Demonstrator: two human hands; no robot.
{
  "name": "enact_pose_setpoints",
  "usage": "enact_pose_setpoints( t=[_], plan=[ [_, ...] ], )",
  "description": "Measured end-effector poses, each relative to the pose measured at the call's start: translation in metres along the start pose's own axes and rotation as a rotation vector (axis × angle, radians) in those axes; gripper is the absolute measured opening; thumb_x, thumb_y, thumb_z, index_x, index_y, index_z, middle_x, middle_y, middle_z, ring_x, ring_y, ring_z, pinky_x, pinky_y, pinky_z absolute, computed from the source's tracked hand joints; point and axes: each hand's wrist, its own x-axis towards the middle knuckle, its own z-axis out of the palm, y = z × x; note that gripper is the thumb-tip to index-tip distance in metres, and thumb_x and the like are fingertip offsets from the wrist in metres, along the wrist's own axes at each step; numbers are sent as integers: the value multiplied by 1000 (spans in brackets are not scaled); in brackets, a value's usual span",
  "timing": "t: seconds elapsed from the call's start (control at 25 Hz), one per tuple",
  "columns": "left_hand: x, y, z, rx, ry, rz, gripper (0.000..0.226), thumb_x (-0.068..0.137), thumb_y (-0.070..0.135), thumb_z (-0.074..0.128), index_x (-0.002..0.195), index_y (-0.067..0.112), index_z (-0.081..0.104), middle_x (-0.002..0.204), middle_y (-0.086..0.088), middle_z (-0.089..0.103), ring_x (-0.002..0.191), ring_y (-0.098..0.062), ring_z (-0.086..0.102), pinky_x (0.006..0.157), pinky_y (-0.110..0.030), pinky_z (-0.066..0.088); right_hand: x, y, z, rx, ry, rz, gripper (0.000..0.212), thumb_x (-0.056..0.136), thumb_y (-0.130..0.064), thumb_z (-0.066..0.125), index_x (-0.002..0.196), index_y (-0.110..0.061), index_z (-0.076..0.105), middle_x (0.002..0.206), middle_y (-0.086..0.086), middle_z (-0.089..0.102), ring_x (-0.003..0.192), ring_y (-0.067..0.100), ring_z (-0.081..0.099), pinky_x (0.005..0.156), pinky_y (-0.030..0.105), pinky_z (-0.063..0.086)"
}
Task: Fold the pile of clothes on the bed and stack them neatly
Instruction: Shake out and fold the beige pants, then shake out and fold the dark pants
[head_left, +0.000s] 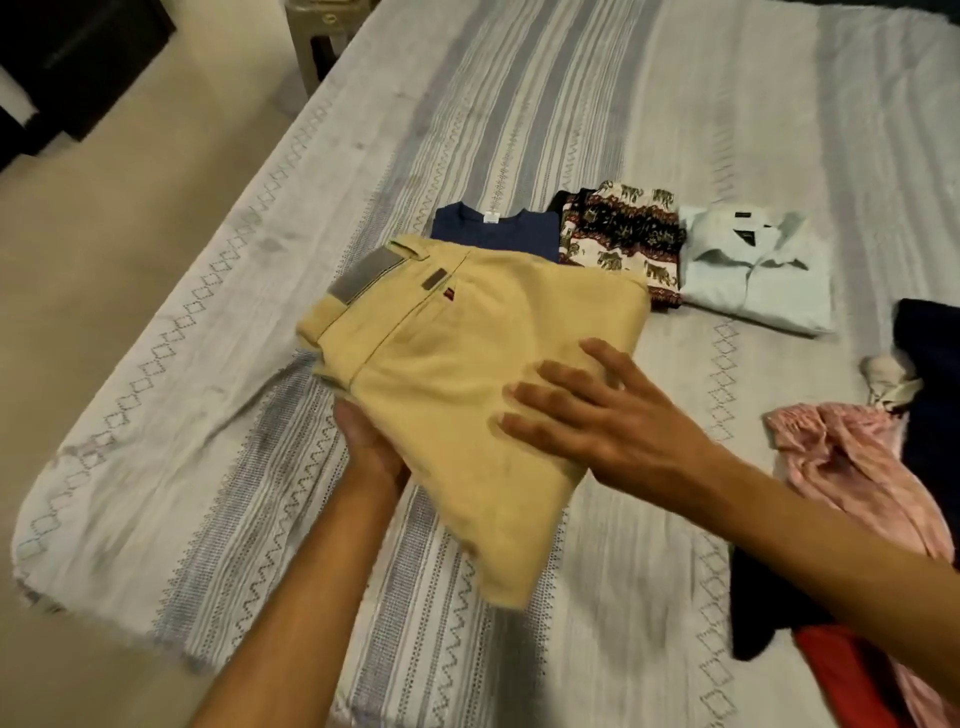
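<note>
Folded beige trousers (447, 364) are held above the striped bed (519, 130), waistband toward the far left. My left hand (371, 447) is under their near-left edge, fingers hidden beneath the cloth. My right hand (592, 410) lies flat on top with straight fingers. Behind the trousers lie a folded navy shirt (498, 234), a folded elephant-print garment (623, 239) and a folded pale blue shirt (753, 270) in a row. At the right edge is the unfolded pile: a pink garment (852, 467), a dark navy piece (930, 374), a black piece (763, 613) and a red one (841, 670).
The bed's left edge runs diagonally, with beige floor (104, 260) beyond it. A small stool or table (322, 31) stands by the bed's far left corner. Dark furniture (78, 62) is at the top left.
</note>
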Motion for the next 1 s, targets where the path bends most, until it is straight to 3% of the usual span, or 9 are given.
enact_pose_setpoints(
  t=[0.16, 0.2, 0.28, 0.44, 0.52, 0.64, 0.76, 0.88, 1.0],
  plan=[
    [15, -15, -97, -174, 16, -173, 94, 91, 87, 25, 148, 18, 52, 148, -21, 57, 130, -43, 59, 107, -61, 45, -50, -34, 120, 123, -280, 347, 98, 73, 5, 53, 162, -29, 30, 169, 9, 29, 157, 34, 21, 122, 62, 25],
    [19, -24, -133, -172, 99, -214, 103, 86, 93, 23, 150, 17, 50, 151, -20, 54, 132, -42, 57, 106, -63, 43, -66, -49, 151, 291, -358, 542, 93, 75, 1, 59, 158, -32, 36, 167, 9, 34, 156, 32, 25, 121, 55, 28],
    [23, -38, -186, -62, 196, -233, 109, 80, 97, 33, 150, 15, 50, 148, -18, 58, 131, -41, 57, 105, -62, 44, -88, -77, 191, 733, -448, 982, 54, 91, -21, 64, 142, -34, 54, 153, 13, 51, 145, 31, 45, 114, 36, 35],
    [20, -48, -174, 304, 87, -270, 72, 91, 76, 54, 134, 19, 60, 128, -9, 72, 121, -33, 67, 110, -56, 46, -86, -104, 207, 1058, -269, 1443, 29, 94, -22, 74, 123, -17, 72, 112, 2, 67, 106, 19, 64, 89, 26, 45],
    [18, -55, -160, 561, 52, -280, 43, 96, 59, 64, 116, 21, 66, 111, 0, 74, 101, -22, 71, 94, -43, 56, -68, -112, 193, 1187, -333, 1427, 24, 94, -22, 72, 118, -20, 73, 111, -1, 71, 104, 18, 66, 90, 25, 50],
    [2, -95, -147, 978, 98, -300, 19, 93, 26, 71, 83, 11, 65, 78, -9, 66, 64, -18, 58, 61, -30, 42, -57, -128, 183, 1068, -374, 1292, 14, 89, -19, 71, 101, -16, 78, 100, 3, 78, 93, 17, 71, 69, 3, 41],
    [-39, -163, -118, 1315, -2, -329, 27, 99, 27, 65, 79, 10, 72, 75, -4, 74, 69, -22, 66, 63, -31, 47, -76, -151, 186, 1029, -379, 1199, 24, 84, -36, 55, 78, -17, 69, 82, 7, 73, 75, 17, 65, 65, 25, 48],
    [-66, -220, -55, 1466, -274, -117, 26, 100, 31, 64, 79, 17, 71, 75, 0, 72, 74, -22, 69, 66, -36, 54, -132, -146, 188, 998, -429, 1125, 38, 79, -38, 33, 89, -20, 65, 95, 8, 70, 88, 28, 63, 74, 42, 56],
    [-70, -259, 11, 1555, -439, -123, 21, 101, 31, 61, 86, 22, 71, 79, 5, 74, 80, -19, 71, 65, -28, 49, -202, -105, 141, 835, -366, 1279, 43, 85, -24, 47, 122, -16, 68, 120, 9, 67, 110, 30, 60, 90, 44, 54]
  ],
)
